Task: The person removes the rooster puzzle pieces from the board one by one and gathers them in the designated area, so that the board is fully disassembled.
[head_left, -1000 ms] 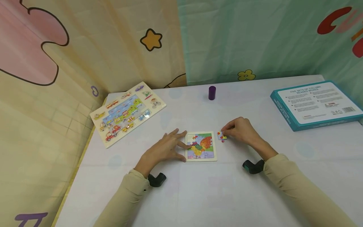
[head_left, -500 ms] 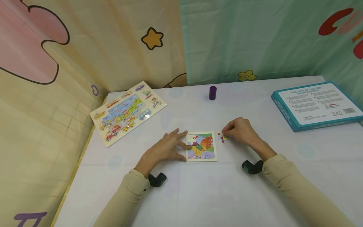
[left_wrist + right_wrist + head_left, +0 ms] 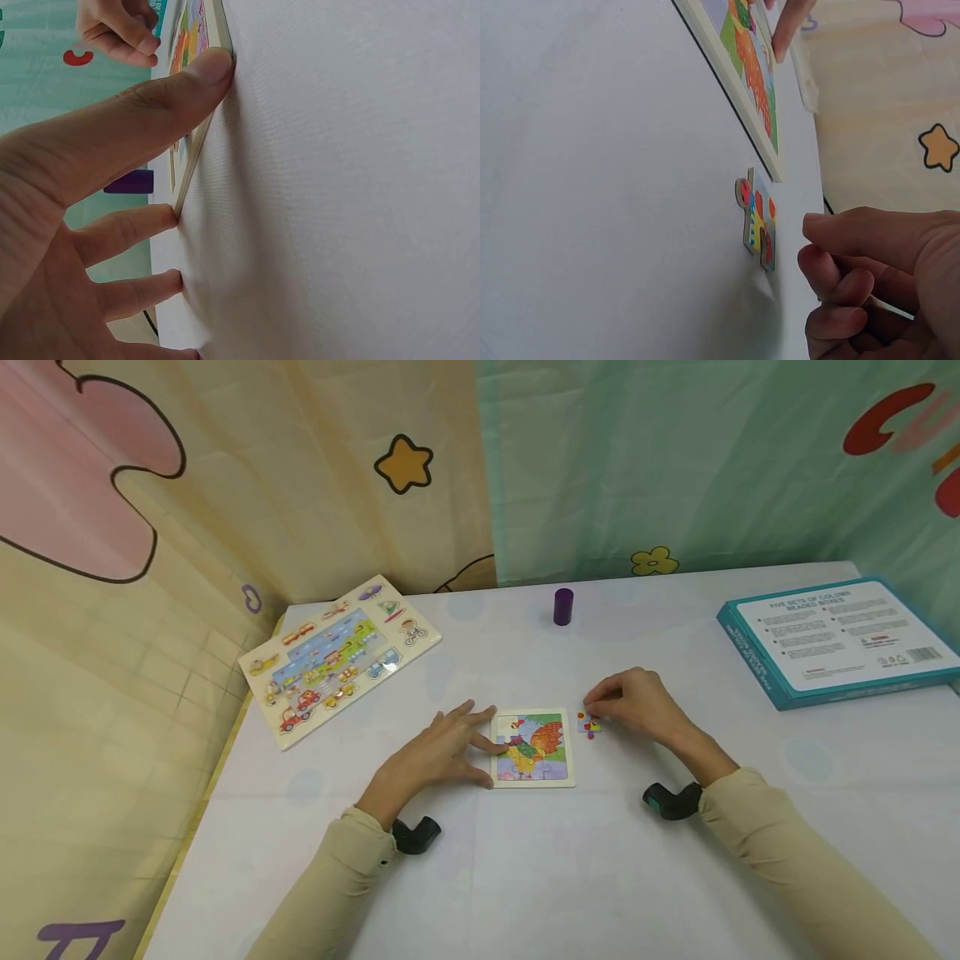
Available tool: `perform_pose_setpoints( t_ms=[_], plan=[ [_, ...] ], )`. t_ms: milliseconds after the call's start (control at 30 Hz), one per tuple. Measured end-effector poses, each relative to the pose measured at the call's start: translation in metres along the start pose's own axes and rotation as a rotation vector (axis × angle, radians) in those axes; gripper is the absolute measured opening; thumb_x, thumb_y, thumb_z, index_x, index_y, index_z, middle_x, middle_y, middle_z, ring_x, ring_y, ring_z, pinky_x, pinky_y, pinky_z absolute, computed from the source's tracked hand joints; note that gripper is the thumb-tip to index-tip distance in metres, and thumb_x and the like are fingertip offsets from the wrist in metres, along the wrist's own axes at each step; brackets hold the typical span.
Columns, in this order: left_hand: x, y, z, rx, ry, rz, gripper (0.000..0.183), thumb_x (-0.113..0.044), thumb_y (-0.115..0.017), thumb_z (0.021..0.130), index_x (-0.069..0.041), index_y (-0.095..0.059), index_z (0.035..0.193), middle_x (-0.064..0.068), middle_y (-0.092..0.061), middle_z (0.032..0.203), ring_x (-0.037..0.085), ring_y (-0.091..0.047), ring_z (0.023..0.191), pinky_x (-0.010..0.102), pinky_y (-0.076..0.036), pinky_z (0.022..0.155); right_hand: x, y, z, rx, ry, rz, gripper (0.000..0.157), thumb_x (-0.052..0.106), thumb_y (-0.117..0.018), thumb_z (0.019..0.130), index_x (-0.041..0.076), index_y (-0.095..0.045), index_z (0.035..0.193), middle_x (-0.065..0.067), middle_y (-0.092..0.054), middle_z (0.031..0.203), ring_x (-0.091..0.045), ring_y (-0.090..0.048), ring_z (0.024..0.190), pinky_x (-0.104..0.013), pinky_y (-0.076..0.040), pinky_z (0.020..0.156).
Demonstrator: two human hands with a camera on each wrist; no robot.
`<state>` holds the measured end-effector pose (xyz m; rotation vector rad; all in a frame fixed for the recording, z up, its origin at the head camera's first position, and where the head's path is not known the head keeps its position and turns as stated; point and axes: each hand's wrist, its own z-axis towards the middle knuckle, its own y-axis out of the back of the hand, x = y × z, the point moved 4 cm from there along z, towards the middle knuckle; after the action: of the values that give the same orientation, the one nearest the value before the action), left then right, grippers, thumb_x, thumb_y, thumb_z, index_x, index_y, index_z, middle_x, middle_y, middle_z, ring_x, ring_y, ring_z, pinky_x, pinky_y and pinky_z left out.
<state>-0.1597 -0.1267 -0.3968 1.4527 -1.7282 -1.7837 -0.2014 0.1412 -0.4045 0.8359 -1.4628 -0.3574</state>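
Observation:
A small square jigsaw puzzle in a pale wooden frame point(image 3: 571, 760), showing a colourful hen, lies flat on the table. My left hand point(image 3: 438, 750) rests along its left side with spread fingers; the thumb point(image 3: 206, 69) touches the near corner, and one fingertip point(image 3: 169, 215) sits at the far corner. Another finger reaches over the picture. Right of the frame, a loose puzzle piece point(image 3: 757, 217) with red, yellow and blue patches lies on the cloth. My right hand point(image 3: 636, 700) hovers just beyond it, thumb against curled fingers point(image 3: 836, 322), holding nothing and apart from the piece.
A larger wooden vehicle puzzle board point(image 3: 416, 647) lies at the back left. A purple cylinder point(image 3: 563, 607) stands at the back middle. At the right is a flat teal box point(image 3: 840, 639) with white printed text. Patterned curtains point(image 3: 660, 460) hang behind the white-covered table.
My right hand has shifted very slightly back from the loose piece, which stays on the table. The left hand and the framed puzzle keep their places.

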Motion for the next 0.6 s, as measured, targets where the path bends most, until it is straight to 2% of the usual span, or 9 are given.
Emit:
perform_pose_setpoints(
  t_ms=[133, 267, 500, 600],
  plan=[
    [0.000, 0.000, 0.001, -0.001, 0.000, 0.002, 0.052, -0.032, -0.089, 0.069, -0.021, -0.073, 0.117, 0.010, -0.038, 0.154, 0.040, -0.019, 0.147, 0.070, -0.017, 0.109, 0.009, -0.008, 0.004, 0.010, 0.050, 0.028, 0.012, 0.010, -0.073, 0.086, 0.005, -0.077, 0.096, -0.004, -0.071, 0.088, -0.019, -0.057, 0.075, -0.029, -0.047, 0.064],
    [0.000, 0.000, 0.001, -0.002, 0.004, -0.001, 0.052, -0.032, -0.089, 0.069, -0.021, -0.073, 0.117, 0.010, -0.038, 0.154, 0.040, -0.018, 0.147, 0.071, -0.017, 0.109, 0.021, -0.021, 0.008, 0.056, 0.109, 0.056, 0.013, 0.011, -0.074, 0.086, 0.007, -0.077, 0.098, -0.002, -0.068, 0.087, -0.018, -0.054, 0.066, -0.027, -0.045, 0.056],
    [0.001, 0.000, 0.001, 0.013, 0.013, 0.012, 0.053, -0.035, -0.088, 0.070, -0.023, -0.072, 0.119, 0.009, -0.038, 0.155, 0.040, -0.018, 0.147, 0.071, -0.017, 0.108, 0.041, -0.046, 0.017, 0.166, 0.288, 0.065, 0.019, 0.007, -0.074, 0.086, 0.009, -0.077, 0.105, 0.000, -0.067, 0.092, -0.016, -0.051, 0.075, -0.027, -0.043, 0.065],
    [0.001, 0.000, 0.001, 0.012, 0.007, 0.016, 0.053, -0.036, -0.088, 0.070, -0.023, -0.072, 0.119, 0.009, -0.038, 0.154, 0.041, -0.018, 0.146, 0.071, -0.018, 0.108, 0.048, -0.053, 0.019, 0.211, 0.330, 0.059, 0.022, 0.005, -0.072, 0.087, 0.009, -0.077, 0.108, 0.000, -0.066, 0.092, -0.016, -0.052, 0.077, -0.028, -0.045, 0.066]
  ],
)
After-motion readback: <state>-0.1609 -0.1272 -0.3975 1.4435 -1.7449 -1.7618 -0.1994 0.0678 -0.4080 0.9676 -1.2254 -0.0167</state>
